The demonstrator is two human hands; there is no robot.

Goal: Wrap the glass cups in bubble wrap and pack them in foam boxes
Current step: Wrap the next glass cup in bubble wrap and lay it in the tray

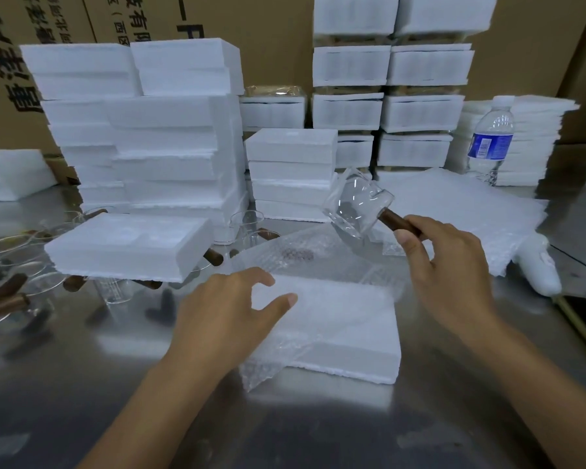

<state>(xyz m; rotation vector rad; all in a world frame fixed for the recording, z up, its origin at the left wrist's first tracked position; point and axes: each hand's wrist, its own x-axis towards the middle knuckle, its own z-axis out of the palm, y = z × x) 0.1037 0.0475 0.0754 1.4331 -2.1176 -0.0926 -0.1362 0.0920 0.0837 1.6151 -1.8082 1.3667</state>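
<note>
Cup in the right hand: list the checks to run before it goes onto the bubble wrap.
1. Right hand grips the cup by its handle: ok.
2. Cup held clear of the table: ok.
3. Bubble wrap spread on the foam block: ok.
4. Left hand pins the bubble wrap: cannot tell.
5. Cup uncracked: cannot tell.

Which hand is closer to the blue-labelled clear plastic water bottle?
Right. Right hand is in front and left of the clear plastic water bottle; left hand is farther left.
</note>
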